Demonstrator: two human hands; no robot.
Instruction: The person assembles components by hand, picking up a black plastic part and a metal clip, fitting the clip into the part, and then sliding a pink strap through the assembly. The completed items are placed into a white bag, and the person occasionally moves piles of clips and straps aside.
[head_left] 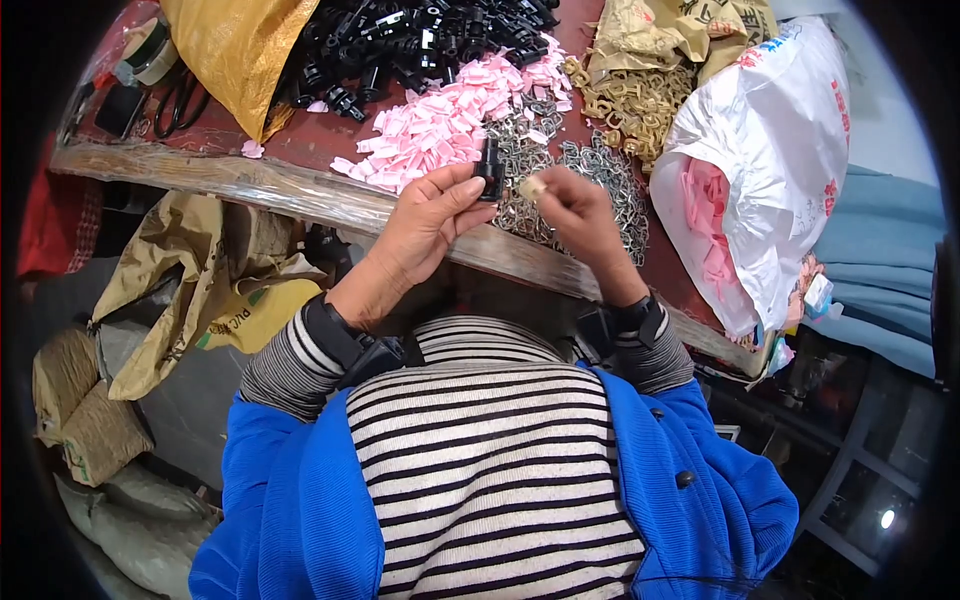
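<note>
My left hand (436, 218) pinches a small black plastic part (489, 170) upright between thumb and fingers, above the table's front edge. Close beside it on the right, my right hand (580, 215) grips a small beige plastic piece (532, 187) at its fingertips. The two pieces are a little apart. Beyond my hands lie a heap of pink plastic pieces (430, 130), a pile of bent silver metal clips (605, 180), a pile of beige plastic pieces (640, 105) and a large heap of black plastic parts (400, 50).
The table's wooden front edge (220, 185) runs under my wrists. A yellow woven sack (235, 60) stands at back left, near a black-handled tool (180, 105). On the right, a white sack (765, 130) holds pink pieces. Brown sacks (165, 270) sit below on the left.
</note>
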